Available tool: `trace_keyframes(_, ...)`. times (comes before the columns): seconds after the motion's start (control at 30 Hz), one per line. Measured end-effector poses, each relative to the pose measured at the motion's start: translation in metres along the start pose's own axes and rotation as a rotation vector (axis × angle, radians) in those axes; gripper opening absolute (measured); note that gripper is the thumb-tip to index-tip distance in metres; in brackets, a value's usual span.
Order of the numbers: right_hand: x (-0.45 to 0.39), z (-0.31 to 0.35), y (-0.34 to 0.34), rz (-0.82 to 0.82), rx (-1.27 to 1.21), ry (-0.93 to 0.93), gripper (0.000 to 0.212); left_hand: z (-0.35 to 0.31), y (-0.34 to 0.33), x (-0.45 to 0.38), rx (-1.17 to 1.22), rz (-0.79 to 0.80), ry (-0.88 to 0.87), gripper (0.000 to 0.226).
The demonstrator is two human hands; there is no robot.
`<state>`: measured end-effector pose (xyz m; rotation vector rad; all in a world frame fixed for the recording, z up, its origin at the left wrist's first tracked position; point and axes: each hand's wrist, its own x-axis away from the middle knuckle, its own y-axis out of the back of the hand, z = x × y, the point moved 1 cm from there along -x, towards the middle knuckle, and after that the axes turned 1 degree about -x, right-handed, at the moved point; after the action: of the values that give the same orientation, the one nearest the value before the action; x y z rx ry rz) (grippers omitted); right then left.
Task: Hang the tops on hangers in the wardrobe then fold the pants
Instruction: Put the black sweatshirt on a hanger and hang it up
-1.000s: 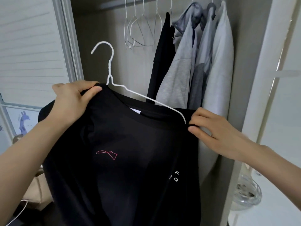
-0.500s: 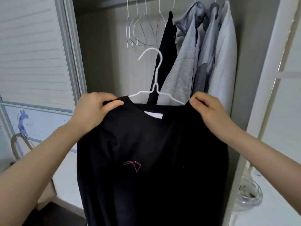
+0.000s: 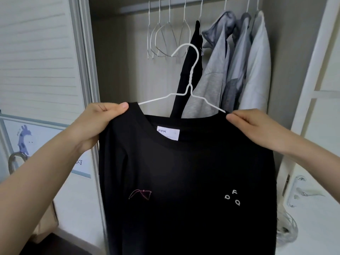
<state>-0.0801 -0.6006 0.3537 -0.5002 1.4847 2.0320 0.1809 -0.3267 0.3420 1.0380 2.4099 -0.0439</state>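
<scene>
Head | black top (image 3: 184,172) on hanger (image 3: 191,85) | shoulders apparently pinched: left hand (image 3: 99,124), right hand (image 3: 257,127)

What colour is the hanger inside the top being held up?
White; the hanger stands out against the black top in the head view.

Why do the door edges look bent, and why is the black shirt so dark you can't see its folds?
Head view: the wide lens bows straight lines near the sides, like the wardrobe door frame. The black top soaks up the soft light, so its folds vanish; only its white label shows clearly. The white hanger stays sharp.
</scene>
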Motion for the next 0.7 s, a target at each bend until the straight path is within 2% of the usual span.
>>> trace_keyframes(0.17,-0.004,0.012,0.013,-0.039,-0.132,0.054,0.042,-0.003,0.008,-0.007,-0.046,0.253,0.197,0.043)
trace_keyframes(0.33,-0.004,0.022,0.005,0.096,-0.276,0.034,0.038,-0.005,0.007,-0.014,-0.117,0.334,0.301,0.033)
trace_keyframes(0.47,-0.01,0.026,-0.008,0.122,-0.274,0.02,0.04,-0.008,-0.005,-0.022,-0.201,0.356,0.265,0.04)
trace_keyframes(0.57,-0.011,0.022,-0.01,0.125,-0.321,-0.041,0.04,-0.006,-0.006,-0.023,-0.249,0.307,0.2,0.042)
trace_keyframes(0.7,-0.007,0.012,-0.002,0.206,-0.399,-0.162,0.031,0.001,0.013,-0.023,-0.3,0.246,0.076,0.048)
